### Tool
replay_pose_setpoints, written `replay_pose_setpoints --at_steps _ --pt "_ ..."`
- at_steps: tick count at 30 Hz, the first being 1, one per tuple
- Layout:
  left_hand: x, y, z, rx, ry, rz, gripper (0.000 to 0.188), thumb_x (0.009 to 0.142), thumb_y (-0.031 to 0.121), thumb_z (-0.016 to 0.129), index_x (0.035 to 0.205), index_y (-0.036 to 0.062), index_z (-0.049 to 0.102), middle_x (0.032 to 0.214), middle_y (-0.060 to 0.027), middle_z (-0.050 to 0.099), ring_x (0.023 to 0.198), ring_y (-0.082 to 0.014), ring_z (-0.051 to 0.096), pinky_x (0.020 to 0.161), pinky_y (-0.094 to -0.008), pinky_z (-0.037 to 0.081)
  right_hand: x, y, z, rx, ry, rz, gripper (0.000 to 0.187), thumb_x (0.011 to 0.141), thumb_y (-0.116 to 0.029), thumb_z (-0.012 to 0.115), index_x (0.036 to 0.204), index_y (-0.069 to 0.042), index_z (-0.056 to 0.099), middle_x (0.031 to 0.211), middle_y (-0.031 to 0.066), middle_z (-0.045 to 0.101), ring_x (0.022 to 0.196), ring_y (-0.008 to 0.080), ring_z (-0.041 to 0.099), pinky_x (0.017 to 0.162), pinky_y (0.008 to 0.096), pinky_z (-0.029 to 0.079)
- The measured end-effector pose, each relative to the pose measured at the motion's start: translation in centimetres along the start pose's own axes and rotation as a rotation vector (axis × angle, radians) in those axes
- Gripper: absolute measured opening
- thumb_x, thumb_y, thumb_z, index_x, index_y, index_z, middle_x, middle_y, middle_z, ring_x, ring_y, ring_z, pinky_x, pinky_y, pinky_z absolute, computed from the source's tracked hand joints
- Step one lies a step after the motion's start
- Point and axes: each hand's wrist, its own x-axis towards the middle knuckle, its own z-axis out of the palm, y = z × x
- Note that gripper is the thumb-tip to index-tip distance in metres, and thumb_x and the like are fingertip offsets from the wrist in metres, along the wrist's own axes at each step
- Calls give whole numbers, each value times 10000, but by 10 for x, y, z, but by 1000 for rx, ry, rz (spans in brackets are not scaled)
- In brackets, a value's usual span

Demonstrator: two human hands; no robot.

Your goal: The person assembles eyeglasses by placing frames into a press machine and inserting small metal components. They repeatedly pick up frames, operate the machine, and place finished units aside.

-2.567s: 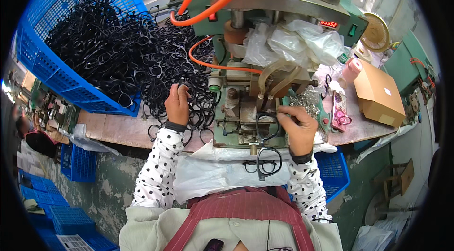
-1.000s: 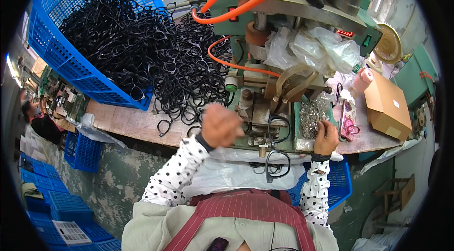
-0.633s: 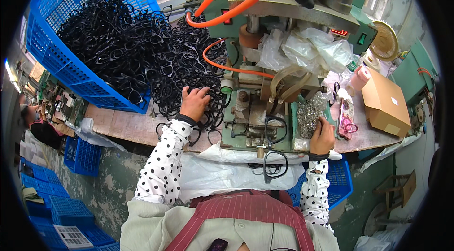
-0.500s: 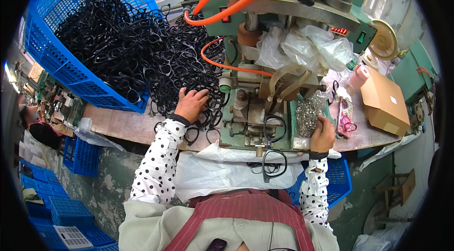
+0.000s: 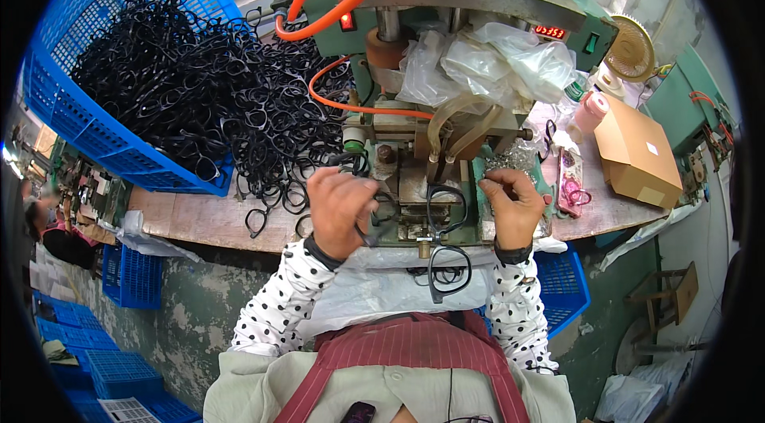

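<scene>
My left hand [image 5: 341, 209] is closed on a black glasses frame [image 5: 384, 208], partly hidden by the fingers, just left of the machine's metal fixture [image 5: 413, 188]. Thumb and fingertips of my right hand [image 5: 514, 206] are pinched together in front of the tray of small shiny metal pieces [image 5: 518, 154]; whatever they hold is too small to make out. Between my hands, another black glasses frame [image 5: 448, 270] sits at the fixture, one rim over the metal and the other hanging past the front edge.
A tilted blue crate [image 5: 119, 144] and a heap of black glasses frames [image 5: 263, 116] fill the left. Orange hoses [image 5: 351, 5] cross the green press [image 5: 323, 5]. Right of it are a cardboard box [image 5: 637, 148], a pink bottle [image 5: 590, 111] and a small fan [image 5: 629, 48].
My left hand has left the heap and come toward the fixture with a glasses frame. The right hand has moved inward from the tray's right edge, fingers pinched. The view has shifted slightly.
</scene>
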Motion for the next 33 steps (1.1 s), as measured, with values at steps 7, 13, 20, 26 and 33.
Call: replay_pose_setpoints --at_steps 7,13,20,26,33 --pt "18 21 1 -214 19 -36 216 888 135 625 1085 72 564 954 -37 634 802 -234 589 814 -425 444 -6 -30 21 163 -188 93 236 732 -7 752 943 29 653 822 49 657 680 77 558 625 213 455" --pt "39 21 -7 -376 132 -346 235 865 1 598 1095 -22 559 899 -142 647 757 -253 586 731 -342 474 -11 -34 45 277 -138 160 423 712 17 771 1057 23 527 783 70 659 668 62 541 590 192 420" --pt "65 22 -15 -608 122 -651 241 970 174 558 1079 -41 559 929 -119 676 843 -150 668 741 -251 511 -14 -32 53 318 -82 169 463 717 24 763 1102 16 506 776 67 662 640 38 509 575 174 402" --pt "57 27 -11 -626 141 -603 251 960 165 569 1128 -20 548 990 -128 659 884 -201 647 823 -314 499 -14 -15 62 326 12 11 476 719 37 747 1120 24 491 756 90 665 623 56 553 574 193 443" --pt "10 53 26 -458 -237 234 349 821 78 628 1161 14 587 1180 -128 626 1040 -267 615 915 -423 503 10 1 28 4 31 -63 470 704 -10 738 1145 -27 577 865 105 678 752 164 659 653 283 497"
